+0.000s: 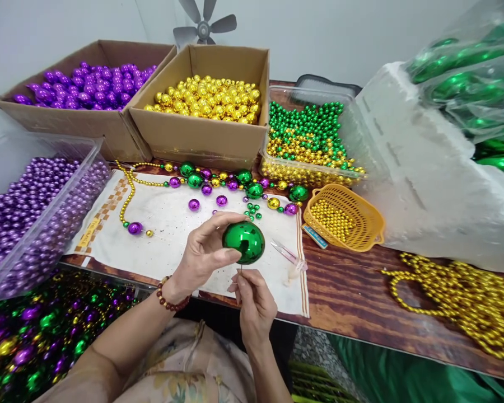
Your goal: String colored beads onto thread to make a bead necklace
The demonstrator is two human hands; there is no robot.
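A large shiny green ball [244, 242] sits between the thumb and fingers of my left hand [205, 246], held up over the white cloth [172, 224]. Just below it, my right hand [254, 299] pinches a thin wire-like piece [241, 270] that points up at the ball's underside; whether its tip is inside the ball I cannot tell. Behind my hands a strand of mixed purple, gold and green beads [235, 180] lies across the cloth. Loose purple balls [222, 200] and several small green beads [252, 211] are near the ball. Pink-handled tweezers [289, 256] rest to the right.
Cardboard boxes hold purple balls [88, 87] and gold balls [205, 98]. Clear bins hold purple beads [33, 212] and green and gold beads [306, 134]. An orange basket [367, 224] stands beside a white foam box [420, 168]. Gold bead strands [466, 302] lie at right.
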